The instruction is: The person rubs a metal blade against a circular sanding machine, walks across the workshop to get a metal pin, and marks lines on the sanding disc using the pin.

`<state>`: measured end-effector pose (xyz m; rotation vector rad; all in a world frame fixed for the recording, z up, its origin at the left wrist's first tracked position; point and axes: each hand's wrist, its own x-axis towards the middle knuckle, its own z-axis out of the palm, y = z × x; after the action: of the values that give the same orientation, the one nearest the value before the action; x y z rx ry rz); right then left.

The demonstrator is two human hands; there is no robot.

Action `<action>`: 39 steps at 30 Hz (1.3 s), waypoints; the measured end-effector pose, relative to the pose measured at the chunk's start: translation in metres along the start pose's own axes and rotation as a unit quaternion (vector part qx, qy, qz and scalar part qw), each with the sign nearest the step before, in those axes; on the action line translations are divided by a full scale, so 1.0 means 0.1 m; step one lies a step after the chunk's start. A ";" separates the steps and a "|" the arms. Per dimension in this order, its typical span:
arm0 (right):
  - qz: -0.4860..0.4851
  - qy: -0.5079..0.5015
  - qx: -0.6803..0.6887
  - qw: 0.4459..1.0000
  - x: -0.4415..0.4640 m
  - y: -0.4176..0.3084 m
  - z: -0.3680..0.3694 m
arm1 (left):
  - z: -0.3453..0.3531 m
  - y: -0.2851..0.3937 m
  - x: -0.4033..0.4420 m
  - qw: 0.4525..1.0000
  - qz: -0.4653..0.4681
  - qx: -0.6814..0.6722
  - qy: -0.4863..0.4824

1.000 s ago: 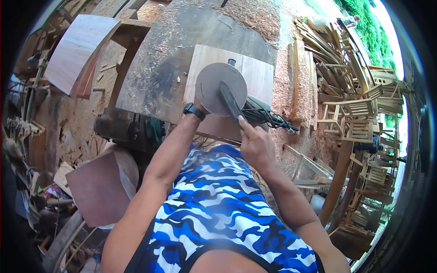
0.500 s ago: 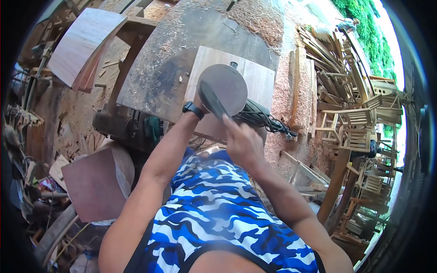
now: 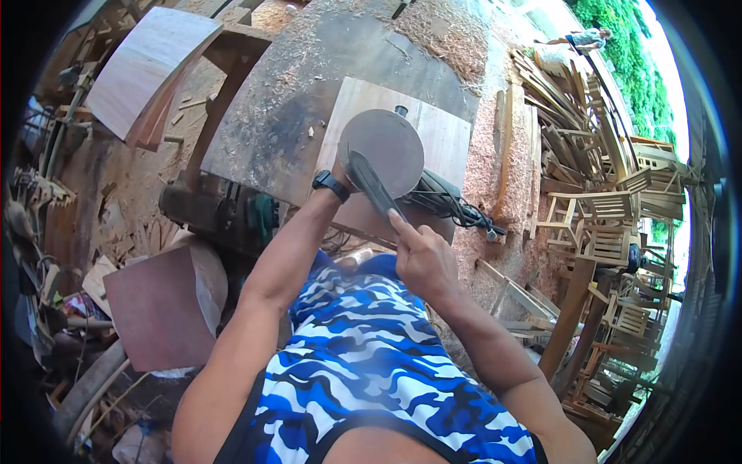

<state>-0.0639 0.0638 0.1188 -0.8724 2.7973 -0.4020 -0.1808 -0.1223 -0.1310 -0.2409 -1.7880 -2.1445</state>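
The right hand (image 3: pixel 423 259) is closed round the near end of a long dark blade (image 3: pixel 371 185), a digit reaching forward along it, I'd guess to steer the far end as well as grip. The blade slants over the face of a round disc (image 3: pixel 394 143), its tip near the disc's left side; whether it presses or only skims, I can't tell from here. The left hand (image 3: pixel 345 173) goes in at that same side and mostly vanishes behind the disc, so what its fingers grasp I can't say, though it seems placed to steady the disc against the blade. A watch (image 3: pixel 332 185) sits on that wrist, just outside the rim.

The disc is over a pale board (image 3: pixel 444 139), with a bunched dark cable (image 3: pixel 471 216) to its right, perhaps gathered there to clear the blade. The board lies toward the near side of the table (image 3: pixel 282 127), which brings the work close to the body. Shavings (image 3: pixel 456 54) cover the far part.

Further out, a curved sheet (image 3: pixel 151 69) is off to the left, with a brown panel (image 3: pixel 158 309) nearer. On the right are heaped planks (image 3: pixel 560 108) and chairs (image 3: pixel 610 240), probably put aside to leave working room, and another person (image 3: pixel 591 39) is well beyond
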 end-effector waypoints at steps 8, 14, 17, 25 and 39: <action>-0.218 0.425 0.078 0.875 1.63 0.13 0.64 | 0.07 0.46 -0.06 0.985 -0.032 -0.168 -0.003; 0.072 -0.115 0.011 0.991 -0.20 0.09 -0.28 | -0.08 0.37 -0.24 0.995 -0.097 -0.036 -0.005; 0.050 -0.088 0.003 0.995 -0.08 0.13 -0.20 | 0.00 0.42 -0.28 0.995 -0.097 -0.019 -0.004; 0.010 -0.004 0.067 0.998 0.90 -0.03 0.03 | -0.44 -0.70 -0.30 0.874 -0.176 -0.448 -0.069; -0.048 -0.027 -0.023 0.998 -0.29 0.51 -0.25 | 0.01 0.36 0.05 0.994 0.069 0.071 -0.039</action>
<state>-0.0739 0.1259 0.1289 -1.0137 2.7333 -0.3245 -0.1721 -0.1271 -0.0956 -0.4048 -1.8984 -1.9290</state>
